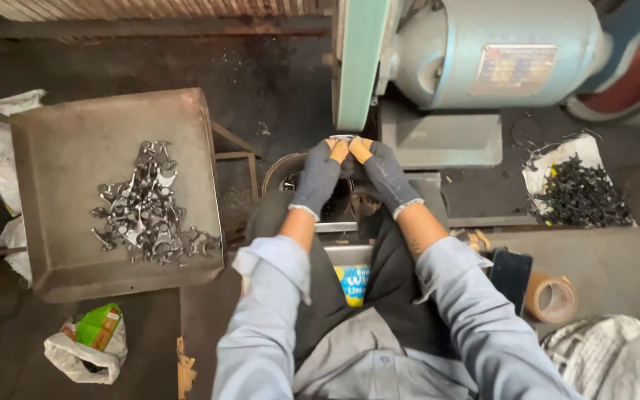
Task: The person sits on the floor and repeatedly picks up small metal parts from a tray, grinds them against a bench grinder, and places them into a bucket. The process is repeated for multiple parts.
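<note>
Gloves on, left hand and right hand pinch one small metal part together against the belt. Best judged: light, even pressure, fingertips clear of the belt. Finished parts fill the tray.

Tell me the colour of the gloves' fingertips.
Orange fingertips on dark grey gloves, clearest in the head view.

Both gloved hands, left hand and right hand, are squeezed up against the green belt. The big grey motor blocks the far right. A tray of metal bits fills the left. Open dark floor lies far left of the belt.
</note>
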